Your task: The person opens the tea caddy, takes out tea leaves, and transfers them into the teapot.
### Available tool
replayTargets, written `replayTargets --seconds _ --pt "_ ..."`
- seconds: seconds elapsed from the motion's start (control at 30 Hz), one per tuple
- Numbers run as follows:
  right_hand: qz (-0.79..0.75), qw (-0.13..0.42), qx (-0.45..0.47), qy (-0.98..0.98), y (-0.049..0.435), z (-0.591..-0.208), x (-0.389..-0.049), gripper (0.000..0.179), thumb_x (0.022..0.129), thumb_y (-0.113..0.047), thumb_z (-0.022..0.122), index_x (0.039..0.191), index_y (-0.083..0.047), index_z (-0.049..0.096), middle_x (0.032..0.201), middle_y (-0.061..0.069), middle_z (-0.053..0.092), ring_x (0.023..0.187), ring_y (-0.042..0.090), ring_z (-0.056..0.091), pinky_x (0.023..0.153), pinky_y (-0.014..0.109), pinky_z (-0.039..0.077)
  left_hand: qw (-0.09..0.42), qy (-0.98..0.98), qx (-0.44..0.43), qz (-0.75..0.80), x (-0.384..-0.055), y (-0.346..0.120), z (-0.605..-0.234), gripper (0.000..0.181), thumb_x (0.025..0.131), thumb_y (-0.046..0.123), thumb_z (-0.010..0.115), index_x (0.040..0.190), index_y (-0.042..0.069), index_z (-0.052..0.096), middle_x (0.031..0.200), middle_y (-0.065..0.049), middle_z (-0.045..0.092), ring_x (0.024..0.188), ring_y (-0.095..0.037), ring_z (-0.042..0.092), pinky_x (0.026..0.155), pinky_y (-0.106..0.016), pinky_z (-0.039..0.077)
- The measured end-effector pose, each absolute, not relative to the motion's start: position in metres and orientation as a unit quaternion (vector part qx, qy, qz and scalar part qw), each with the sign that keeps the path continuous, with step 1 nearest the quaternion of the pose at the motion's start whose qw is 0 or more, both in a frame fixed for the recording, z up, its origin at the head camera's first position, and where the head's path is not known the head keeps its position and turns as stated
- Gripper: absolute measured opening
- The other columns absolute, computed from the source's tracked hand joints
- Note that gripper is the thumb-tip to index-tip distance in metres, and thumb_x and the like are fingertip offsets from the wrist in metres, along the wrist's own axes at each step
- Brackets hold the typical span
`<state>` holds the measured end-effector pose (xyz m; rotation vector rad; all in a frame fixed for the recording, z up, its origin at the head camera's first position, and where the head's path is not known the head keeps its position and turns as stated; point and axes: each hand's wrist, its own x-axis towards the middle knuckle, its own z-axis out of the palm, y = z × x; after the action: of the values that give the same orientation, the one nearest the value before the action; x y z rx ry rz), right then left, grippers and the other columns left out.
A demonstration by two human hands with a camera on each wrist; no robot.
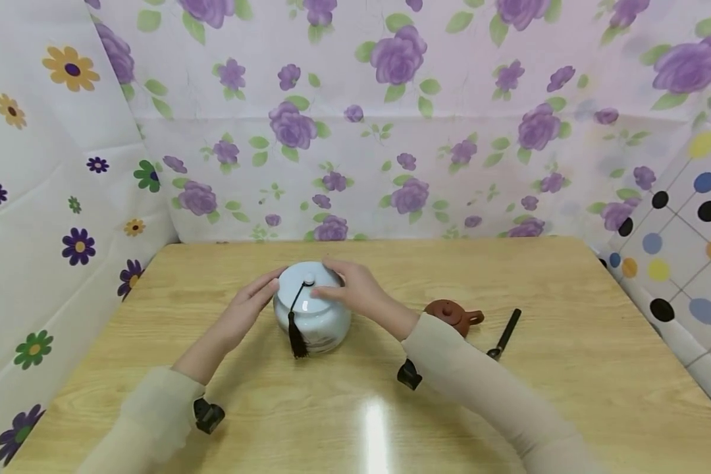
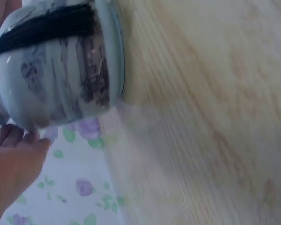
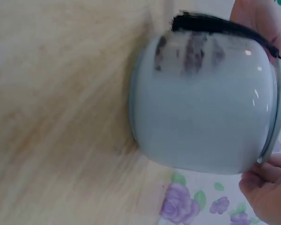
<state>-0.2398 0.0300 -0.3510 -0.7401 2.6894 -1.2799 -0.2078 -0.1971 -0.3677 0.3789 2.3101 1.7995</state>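
Observation:
A pale blue-white lidded porcelain jar [image 1: 326,327] stands upright on the table, with a dark painted scene on its side. A dark tassel [image 1: 297,336] hangs from the knob of its lid [image 1: 302,270] down the front. My left hand [image 1: 245,315] touches the jar's left side near the rim, its fingers fairly straight. With my right hand [image 1: 358,289] I hold the lid's right edge, thumb over the top beside the knob and other fingers at the rim. In the right wrist view, fingers of the right hand [image 3: 271,190] bend in at the lid's edge.
To the right, a reddish-brown clay teapot [image 1: 450,313] sits partly behind my right forearm. Beside it lies a black-handled utensil [image 1: 509,329], its lower end hidden by the sleeve. The wooden table [image 1: 308,421] meets flowered cloth [image 1: 355,178] at the back and patterned sheets at both sides.

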Motion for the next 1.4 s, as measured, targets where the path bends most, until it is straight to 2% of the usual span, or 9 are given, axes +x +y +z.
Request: replayTargets --seconds 0.13,0.37,0.5,0.87,1.03,1.4 --pt "-0.441 0.043 -0.198 0.874 0.033 -0.356 -0.229 0.068 0.084 -0.032 0.072 0.140 -0.003 0.046 0.142 0.013 0.048 0.132 0.027 0.044 0.109 0.037 0.040 0.077 0.780 0.108 0.611 -0.205 -0.191 -0.369 0.053 0.103 0.030 0.041 0.148 0.004 0.032 0.155 -0.013 0.026 0.145 -0.029 0.019 0.119 -0.047 0.018" --pt "-0.521 0.038 -0.145 0.840 0.036 -0.363 -0.217 0.064 0.087 -0.030 0.070 0.141 -0.007 0.045 0.143 0.011 0.047 0.133 0.025 0.044 0.107 0.037 0.043 0.087 0.748 0.113 0.648 -0.205 -0.187 -0.367 0.052 0.104 0.026 0.040 0.149 0.004 0.029 0.157 -0.011 0.021 0.146 -0.025 0.015 0.120 -0.043 0.017" --pt "-0.533 0.032 -0.136 0.834 0.035 -0.364 -0.215 0.063 0.087 -0.031 0.070 0.141 -0.009 0.045 0.143 0.011 0.047 0.131 0.025 0.045 0.106 0.037 0.044 0.092 0.724 0.108 0.675 -0.205 -0.184 -0.366 0.051 0.104 0.023 0.038 0.149 0.002 0.027 0.157 -0.011 0.020 0.146 -0.023 0.014 0.121 -0.040 0.015" --pt "-0.525 0.033 -0.139 0.839 0.033 -0.357 -0.216 0.062 0.089 -0.032 0.067 0.142 -0.012 0.044 0.144 0.009 0.045 0.132 0.023 0.045 0.105 0.037 0.045 0.066 0.689 0.102 0.714 -0.206 -0.179 -0.362 0.047 0.104 0.013 0.037 0.147 -0.005 0.028 0.156 -0.014 0.022 0.146 -0.023 0.014 0.121 -0.036 0.013" --pt "-0.517 0.027 -0.144 0.843 0.031 -0.354 -0.221 0.062 0.089 -0.032 0.068 0.142 -0.011 0.044 0.144 0.010 0.045 0.132 0.023 0.045 0.105 0.036 0.045 0.055 0.682 0.094 0.723 -0.209 -0.178 -0.359 0.046 0.104 0.010 0.036 0.146 -0.005 0.028 0.157 -0.014 0.021 0.146 -0.022 0.014 0.121 -0.035 0.012" --pt "-0.545 0.054 -0.117 0.828 0.031 -0.362 -0.221 0.061 0.089 -0.032 0.068 0.142 -0.014 0.044 0.145 0.008 0.046 0.132 0.021 0.045 0.103 0.036 0.047 0.049 0.674 0.034 0.736 -0.208 -0.169 -0.365 0.043 0.104 0.007 0.033 0.146 -0.003 0.033 0.156 -0.010 0.026 0.145 -0.019 0.019 0.120 -0.030 0.019"
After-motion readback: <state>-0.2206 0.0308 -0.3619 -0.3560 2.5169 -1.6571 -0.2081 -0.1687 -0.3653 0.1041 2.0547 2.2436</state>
